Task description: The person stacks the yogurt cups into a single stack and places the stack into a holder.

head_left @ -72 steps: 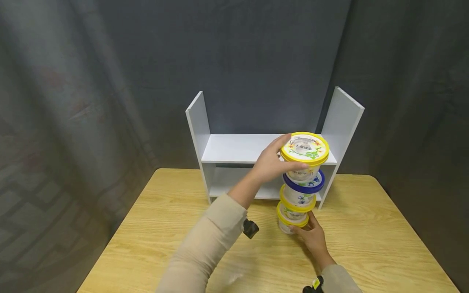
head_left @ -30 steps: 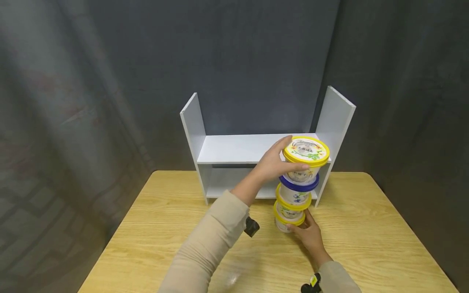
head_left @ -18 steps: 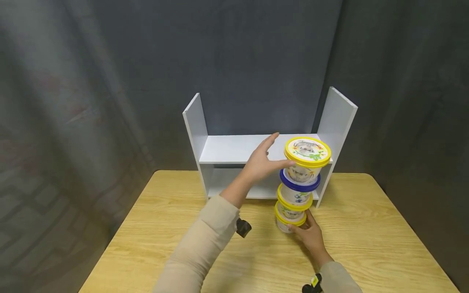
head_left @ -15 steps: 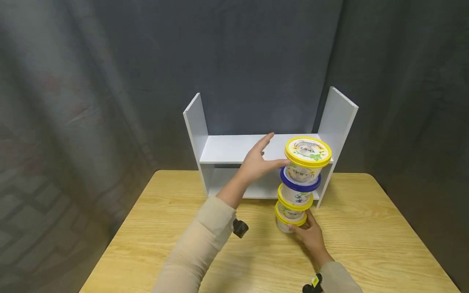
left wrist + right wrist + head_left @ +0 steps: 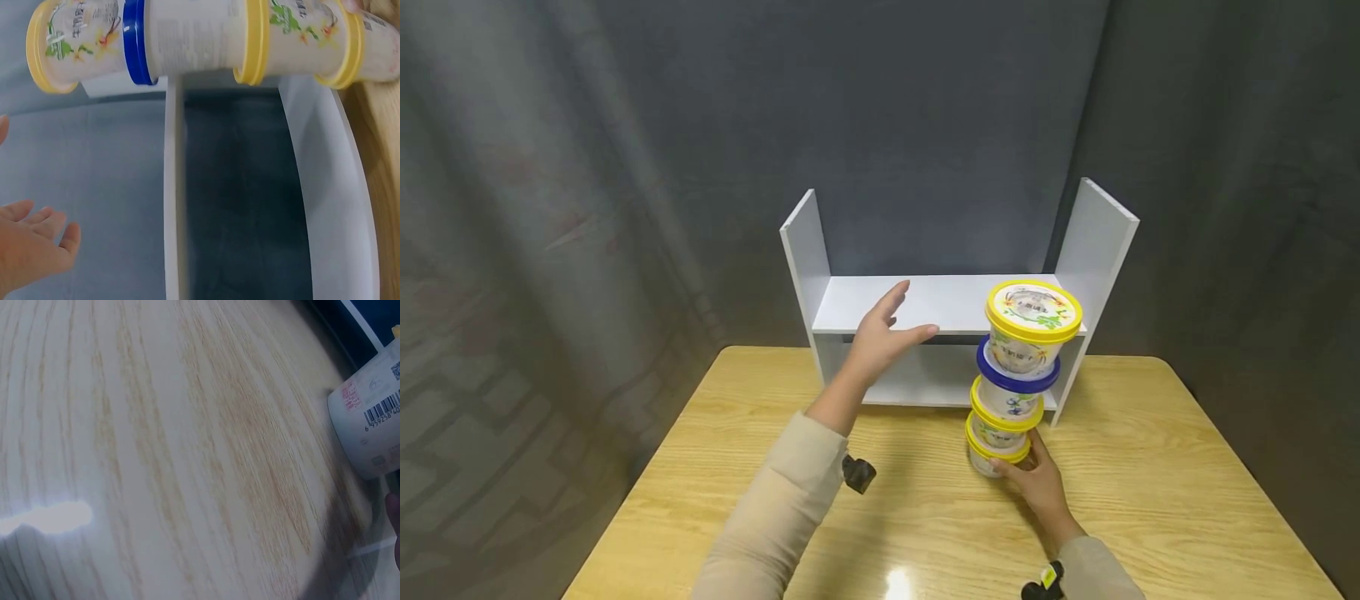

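Several lidded ice cream tubs are stacked upright on the wooden table in front of a white shelf. A yellow-lidded tub tops the pile, over a blue-lidded tub, and two more yellow-lidded ones stand beneath. Low down, my right hand holds the bottom tub between thumb and fingers; its barcode side shows in the right wrist view. My left hand hovers left of the stack, fingers and thumb spread, touching none of the tubs. In the left wrist view the stack runs sideways along the top.
The white two-tier shelf stands at the table's back, close behind the tubs, with tall side panels. Grey curtains hang behind and to both sides. The wooden table stretches out on both sides of the stack.
My left hand has let go of the top tub and moved away to the left. The tubs stay stacked, and my right hand still holds the lowest one.
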Tool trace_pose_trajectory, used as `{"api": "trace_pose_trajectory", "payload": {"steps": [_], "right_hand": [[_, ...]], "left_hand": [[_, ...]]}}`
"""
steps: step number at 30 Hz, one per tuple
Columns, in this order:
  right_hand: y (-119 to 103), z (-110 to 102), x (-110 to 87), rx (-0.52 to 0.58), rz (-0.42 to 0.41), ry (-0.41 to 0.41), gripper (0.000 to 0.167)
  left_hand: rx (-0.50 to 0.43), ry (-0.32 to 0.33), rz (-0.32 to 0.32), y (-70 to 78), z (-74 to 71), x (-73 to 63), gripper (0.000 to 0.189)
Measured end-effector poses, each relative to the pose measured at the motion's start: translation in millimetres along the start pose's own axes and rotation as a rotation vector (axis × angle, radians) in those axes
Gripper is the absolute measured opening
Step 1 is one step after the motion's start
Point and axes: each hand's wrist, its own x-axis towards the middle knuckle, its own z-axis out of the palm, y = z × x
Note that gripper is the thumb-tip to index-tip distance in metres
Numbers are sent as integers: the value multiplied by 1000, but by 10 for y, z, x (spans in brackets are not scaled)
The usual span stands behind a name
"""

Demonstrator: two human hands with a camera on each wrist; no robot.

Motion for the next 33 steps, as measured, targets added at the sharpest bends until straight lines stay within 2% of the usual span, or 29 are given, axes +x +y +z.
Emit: {"api": "trace_pose_trajectory", "payload": {"steps": [8,19,23,28,33], "right_hand": [[-18,-18,3,-25,-3,8,92],[32,-15,0,-117,-50,34,93],[21,-9,-12,-134,-51,36,94],[-33,-20,-15,-121,-14,3,94],[-73,-25,-9,-119,22,-12,93]], "left_hand": [[-74,58,30,-170,-178,-43,73],[-91,194,-59,-384,-495,-139,67],[-99,238,-73,-452,-608,-162,65],[-93,304,-68,-525,-723,-192,61],[-111,385,-100,-552,-809,-203,58]]}}
